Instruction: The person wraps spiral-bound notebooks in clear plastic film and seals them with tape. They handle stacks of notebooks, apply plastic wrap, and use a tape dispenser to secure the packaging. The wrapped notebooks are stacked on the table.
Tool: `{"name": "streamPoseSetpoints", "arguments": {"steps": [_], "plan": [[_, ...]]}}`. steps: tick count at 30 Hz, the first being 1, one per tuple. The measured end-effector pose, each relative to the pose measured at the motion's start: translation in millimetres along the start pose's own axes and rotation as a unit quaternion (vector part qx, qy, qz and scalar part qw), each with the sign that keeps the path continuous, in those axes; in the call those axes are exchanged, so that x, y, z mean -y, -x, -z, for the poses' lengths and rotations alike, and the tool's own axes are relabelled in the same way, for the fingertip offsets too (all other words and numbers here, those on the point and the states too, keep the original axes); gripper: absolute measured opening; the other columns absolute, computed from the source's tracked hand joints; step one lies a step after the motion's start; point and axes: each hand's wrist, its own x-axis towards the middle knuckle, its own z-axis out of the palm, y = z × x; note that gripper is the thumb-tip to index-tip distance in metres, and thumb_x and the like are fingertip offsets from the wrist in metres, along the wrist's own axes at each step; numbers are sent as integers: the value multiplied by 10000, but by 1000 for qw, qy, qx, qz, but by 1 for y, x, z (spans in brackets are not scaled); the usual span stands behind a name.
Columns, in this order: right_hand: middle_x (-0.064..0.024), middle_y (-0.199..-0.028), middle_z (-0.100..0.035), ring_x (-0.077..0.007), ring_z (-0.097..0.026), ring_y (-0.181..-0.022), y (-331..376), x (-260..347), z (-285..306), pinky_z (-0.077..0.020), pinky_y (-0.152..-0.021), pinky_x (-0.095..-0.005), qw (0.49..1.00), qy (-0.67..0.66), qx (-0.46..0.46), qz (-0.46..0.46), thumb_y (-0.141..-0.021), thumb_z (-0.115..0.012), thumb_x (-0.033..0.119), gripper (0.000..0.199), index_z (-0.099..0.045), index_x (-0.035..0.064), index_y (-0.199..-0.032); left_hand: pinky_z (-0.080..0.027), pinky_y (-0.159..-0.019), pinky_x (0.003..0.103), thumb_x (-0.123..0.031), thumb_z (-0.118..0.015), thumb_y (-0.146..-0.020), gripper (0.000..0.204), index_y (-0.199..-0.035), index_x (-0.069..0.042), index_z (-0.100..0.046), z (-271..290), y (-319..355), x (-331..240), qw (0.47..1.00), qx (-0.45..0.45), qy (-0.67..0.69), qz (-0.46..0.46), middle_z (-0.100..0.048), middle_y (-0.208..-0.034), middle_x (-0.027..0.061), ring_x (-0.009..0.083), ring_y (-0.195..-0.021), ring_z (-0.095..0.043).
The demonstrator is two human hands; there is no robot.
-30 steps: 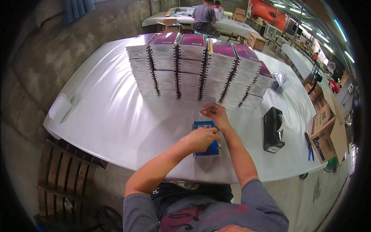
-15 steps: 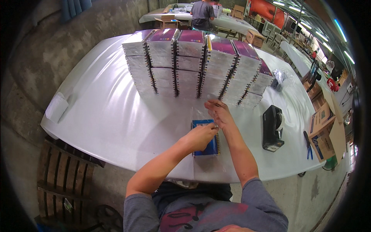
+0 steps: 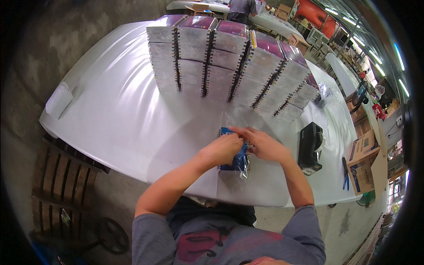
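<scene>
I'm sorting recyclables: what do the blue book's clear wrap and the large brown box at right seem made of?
Clear wrap: probably thin, glossy plastic film, given its crinkled highlights. Brown box: likely matte cardboard, judging by its stiff flaps.

And here's the blue notebook (image 3: 239,161), small and rectangular, lying flat on the white tabletop near its front edge, one short side toward the person, its glossy cover half hidden beneath the left hand (image 3: 225,148) and the right hand (image 3: 266,145). Around it we've got the clear plastic wrapper (image 3: 228,119), thin and crinkled, spreading past the notebook's far end and catching bright glints over the lower cover, with a loose bit poking out at the near end, right on the table!
</scene>
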Motion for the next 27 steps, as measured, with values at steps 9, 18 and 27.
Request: {"name": "streamPoseSetpoints", "arguments": {"steps": [9,18,27], "plan": [[-73,-885,-612,-214,-600,-815,-8,-42,-10,-492,-699,-297,997,-77,-12,23,-632,-733,-38,214,-672,45,-819,-332,-1029,448,-302,-727,-712,785,-1350,-71,-334,-31,47,15,967,-217,85,104,-344,-1401,135,375,-1280,-339],[-85,-901,-576,-191,-612,-802,-2,-65,-28,-550,-701,-309,954,-291,-66,14,-653,-714,-80,146,-705,15,-763,-236,-996,649,-638,-593,-723,839,-1415,-276,-288,-40,31,17,983,-91,112,118,-168,-1509,21,482,-1307,-227],[-89,-879,-551,-202,-624,-823,-4,-47,-29,-565,-683,-306,957,-283,-55,-25,-690,-666,-98,131,-691,-11,-784,-177,-933,749,-648,-660,-643,915,-1410,-327,-279,-45,18,-2,974,-96,103,175,-90,-1520,-73,522,-1315,-136]]}}
